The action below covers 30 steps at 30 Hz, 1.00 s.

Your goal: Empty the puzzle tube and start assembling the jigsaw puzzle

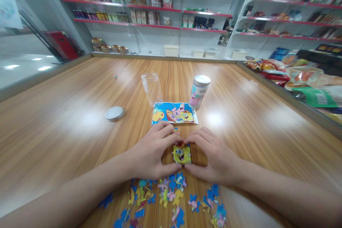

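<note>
My left hand point(152, 151) and my right hand point(212, 155) lie on the wooden table point(66, 121), fingertips meeting, framing a small joined cluster of puzzle pieces point(182, 154) with a yellow cartoon face. Thumbs and fingers of both hands press against the cluster's edges. Several loose puzzle pieces point(171, 194) are scattered just in front of me, between my forearms. Beyond my hands lies a printed reference picture point(175, 113) of the same cartoon.
An empty clear jar point(151, 88) stands behind the picture, its silver lid point(114, 113) lying to the left. A lidded printed can point(199, 92) stands to the right. Snack bags point(299, 74) line the table's right edge. Store shelves point(155, 7) fill the background.
</note>
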Available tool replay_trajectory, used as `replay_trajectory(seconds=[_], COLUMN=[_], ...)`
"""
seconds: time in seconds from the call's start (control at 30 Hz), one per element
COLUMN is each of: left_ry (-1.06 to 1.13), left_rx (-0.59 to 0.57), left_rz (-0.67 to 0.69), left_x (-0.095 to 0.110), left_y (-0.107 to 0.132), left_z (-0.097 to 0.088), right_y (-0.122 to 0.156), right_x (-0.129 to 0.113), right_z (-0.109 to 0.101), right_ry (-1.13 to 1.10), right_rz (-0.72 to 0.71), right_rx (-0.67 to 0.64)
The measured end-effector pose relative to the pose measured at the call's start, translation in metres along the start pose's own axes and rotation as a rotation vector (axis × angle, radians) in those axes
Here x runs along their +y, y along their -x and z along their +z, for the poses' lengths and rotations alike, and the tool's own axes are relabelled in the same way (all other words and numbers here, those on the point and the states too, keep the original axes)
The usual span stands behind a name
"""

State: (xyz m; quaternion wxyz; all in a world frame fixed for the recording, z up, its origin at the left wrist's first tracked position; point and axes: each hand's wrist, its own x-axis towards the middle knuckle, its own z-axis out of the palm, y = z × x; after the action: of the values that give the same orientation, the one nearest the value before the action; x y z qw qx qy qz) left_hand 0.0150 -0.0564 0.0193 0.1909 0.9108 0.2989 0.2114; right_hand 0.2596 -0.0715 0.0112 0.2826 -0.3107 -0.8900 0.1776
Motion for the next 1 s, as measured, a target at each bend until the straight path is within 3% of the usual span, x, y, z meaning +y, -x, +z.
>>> replay_trajectory(seconds=[1.0], left_ry=[-0.053], left_rx=[0.074], left_rz=[-0.018], left_x=[-0.0027], left_y=[0.0001], left_z=[0.0030], right_y=[-0.0016], right_x=[-0.0018], right_z=[-0.0030], right_ry=[0.041], right_rz=[-0.008], right_rx=[0.009])
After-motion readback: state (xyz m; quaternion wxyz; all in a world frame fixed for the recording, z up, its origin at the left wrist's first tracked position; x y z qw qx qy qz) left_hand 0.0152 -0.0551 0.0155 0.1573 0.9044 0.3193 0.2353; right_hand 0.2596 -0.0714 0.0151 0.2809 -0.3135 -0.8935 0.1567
